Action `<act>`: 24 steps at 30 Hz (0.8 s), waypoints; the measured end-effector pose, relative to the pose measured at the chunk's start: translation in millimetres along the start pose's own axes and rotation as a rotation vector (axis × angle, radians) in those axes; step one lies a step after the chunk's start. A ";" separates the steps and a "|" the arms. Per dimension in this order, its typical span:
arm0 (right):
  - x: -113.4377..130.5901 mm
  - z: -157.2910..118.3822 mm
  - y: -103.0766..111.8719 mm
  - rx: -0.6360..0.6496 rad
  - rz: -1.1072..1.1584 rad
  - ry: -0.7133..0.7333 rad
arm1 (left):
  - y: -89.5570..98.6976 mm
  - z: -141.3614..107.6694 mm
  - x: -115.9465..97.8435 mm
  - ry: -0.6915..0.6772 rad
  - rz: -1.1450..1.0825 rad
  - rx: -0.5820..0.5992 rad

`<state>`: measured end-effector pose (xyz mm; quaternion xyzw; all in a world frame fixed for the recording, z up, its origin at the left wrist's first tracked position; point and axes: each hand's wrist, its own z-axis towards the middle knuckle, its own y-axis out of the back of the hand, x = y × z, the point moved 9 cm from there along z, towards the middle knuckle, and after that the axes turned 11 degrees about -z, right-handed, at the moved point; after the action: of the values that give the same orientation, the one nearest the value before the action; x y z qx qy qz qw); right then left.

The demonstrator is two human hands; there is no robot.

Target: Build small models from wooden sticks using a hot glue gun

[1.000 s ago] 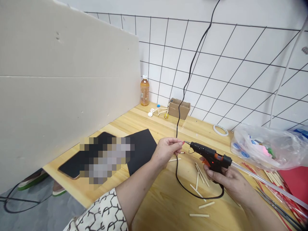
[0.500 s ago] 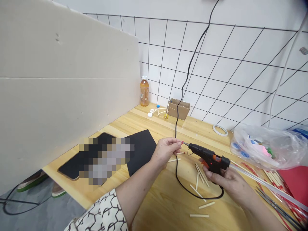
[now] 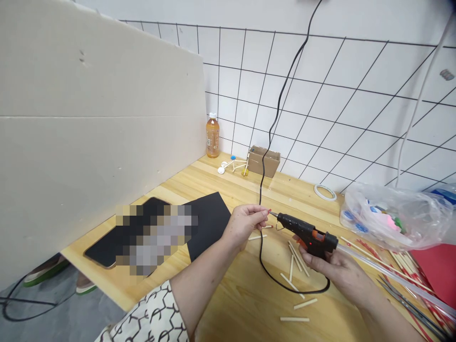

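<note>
My right hand (image 3: 333, 266) is wrapped around the grip of a black hot glue gun (image 3: 304, 232) with an orange trigger and a lit red light. A clear glue stick (image 3: 356, 256) sticks out of its rear. The metal nozzle points left, at the fingertips of my left hand (image 3: 249, 221). Those fingers pinch a small piece with a red tip, apparently a matchstick (image 3: 270, 210); the hand hides most of it. Nozzle and red tip meet or nearly meet. Several pale cut sticks (image 3: 299, 259) lie on the wooden table (image 3: 245, 304) below the gun.
A black cord (image 3: 261, 256) loops across the table from the wall. Scissors (image 3: 409, 304), red-tipped matchsticks (image 3: 401, 263) and a plastic bag (image 3: 395, 218) lie right. Black paper (image 3: 210, 218) and a phone (image 3: 107, 247) are left. Behind stand a bottle (image 3: 213, 137), small box (image 3: 265, 163) and tape roll (image 3: 325, 192).
The view has shifted very slightly. Both hands keep the same hold, with the nozzle still at the red tip.
</note>
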<state>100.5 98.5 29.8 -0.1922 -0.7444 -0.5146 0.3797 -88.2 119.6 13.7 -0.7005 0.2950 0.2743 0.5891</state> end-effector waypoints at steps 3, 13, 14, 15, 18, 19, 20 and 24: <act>1.5 0.7 2.4 -0.030 -0.014 0.016 | 1.6 0.9 5.8 0.074 -0.045 -0.008; 13.5 -1.2 6.5 -0.127 -0.011 0.053 | 6.0 1.8 11.3 0.144 -0.091 -0.029; 12.8 -1.0 5.6 -0.124 -0.024 0.055 | 5.6 1.8 11.6 0.144 -0.090 -0.024; 11.9 -0.7 4.6 -0.120 -0.037 0.057 | 4.9 1.8 11.8 0.145 -0.091 -0.017; 9.6 0.3 2.3 -0.112 -0.068 0.063 | 2.9 1.7 12.8 0.159 -0.100 0.001; 9.6 0.6 2.3 -0.111 -0.079 0.067 | 2.5 1.6 13.4 0.169 -0.107 0.002; 9.9 1.0 2.8 -0.114 -0.088 0.071 | 2.1 1.3 13.9 0.180 -0.115 0.003; 6.0 3.7 13.3 -0.182 -0.090 0.036 | 1.9 0.2 13.4 0.198 -0.142 -0.008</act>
<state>104.3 106.5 42.0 -0.1827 -0.6956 -0.5999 0.3506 -80.5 118.3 2.6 -0.7458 0.3002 0.1626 0.5721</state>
